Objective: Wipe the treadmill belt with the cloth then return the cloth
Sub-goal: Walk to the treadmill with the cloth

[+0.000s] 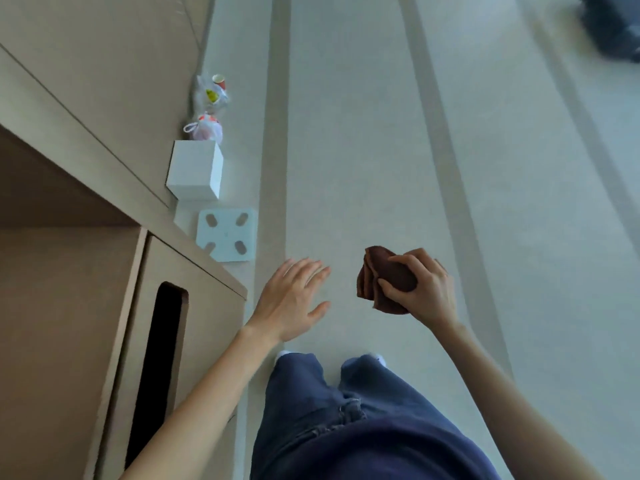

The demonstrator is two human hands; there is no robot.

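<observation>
cloth: brown, wadded, in the air over the floor | right grip: clenched round the cloth | left grip: spread, holding nothing | handling: likely soft, light, limp, not fragile; hold as a wad, loose folds tucked in

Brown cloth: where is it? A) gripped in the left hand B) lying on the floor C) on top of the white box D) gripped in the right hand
D: the right hand curls its fingers round the bunched cloth, while the left hand is open and empty.
</observation>
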